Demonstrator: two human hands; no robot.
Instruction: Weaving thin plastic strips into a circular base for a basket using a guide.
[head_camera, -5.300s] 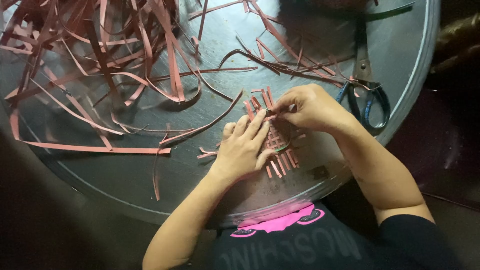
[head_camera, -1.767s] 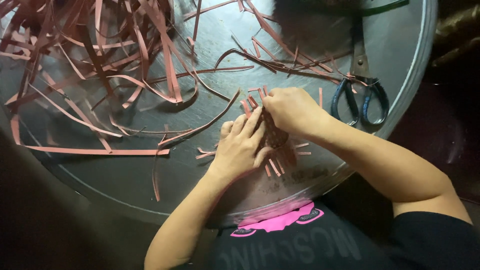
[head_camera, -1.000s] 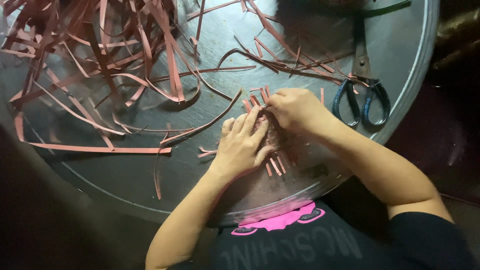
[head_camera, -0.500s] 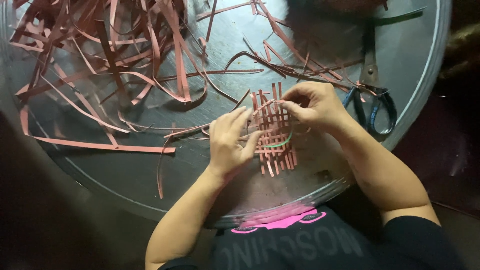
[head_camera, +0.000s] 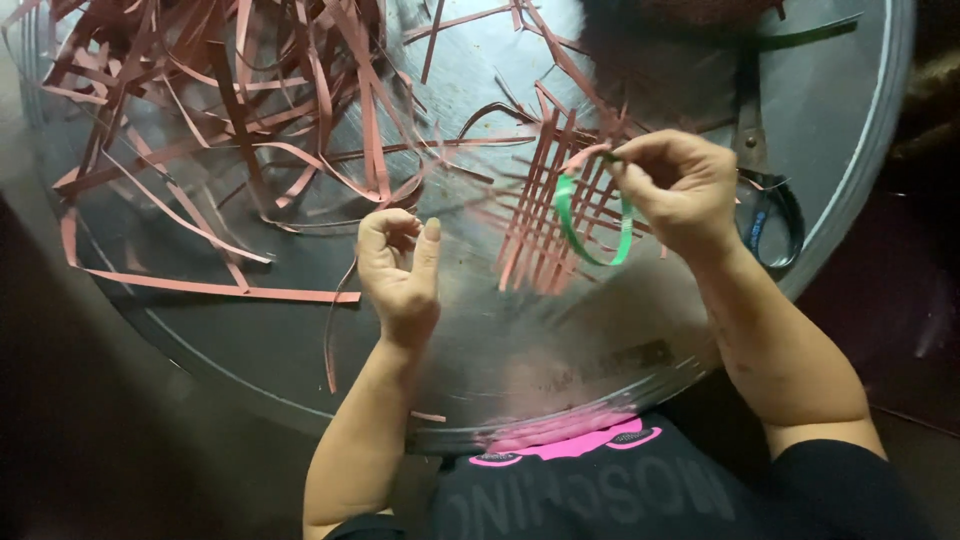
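Black fabric with a pink printed patch (head_camera: 570, 450) fills the near edge of the view, the person's own shirt, just under the rim of a round grey metal tabletop (head_camera: 560, 360).

Above that rim the left hand (head_camera: 398, 265) is raised off the surface, palm turned inward, fingers curled loosely toward the thumb with nothing between them. It is apart from the weave, to its left.

To the right, the right hand (head_camera: 678, 190) is lifted higher, wrist bent, thumb and fingers pinched on a green strip (head_camera: 592, 225) that loops down in a curve below the fingers. The same pinch seems to catch the upper edge of a small woven mat of pink strips (head_camera: 555, 205), which hangs tilted above the tabletop, blurred, its loose ends pointing down and left.

Beyond the right hand, scissors with dark handles (head_camera: 765, 200) lie on the tabletop near the right rim.

Farther off, a tangled heap of loose pink strips (head_camera: 250, 110) covers the far left half, one long strip (head_camera: 215, 288) lying straight at its near edge.
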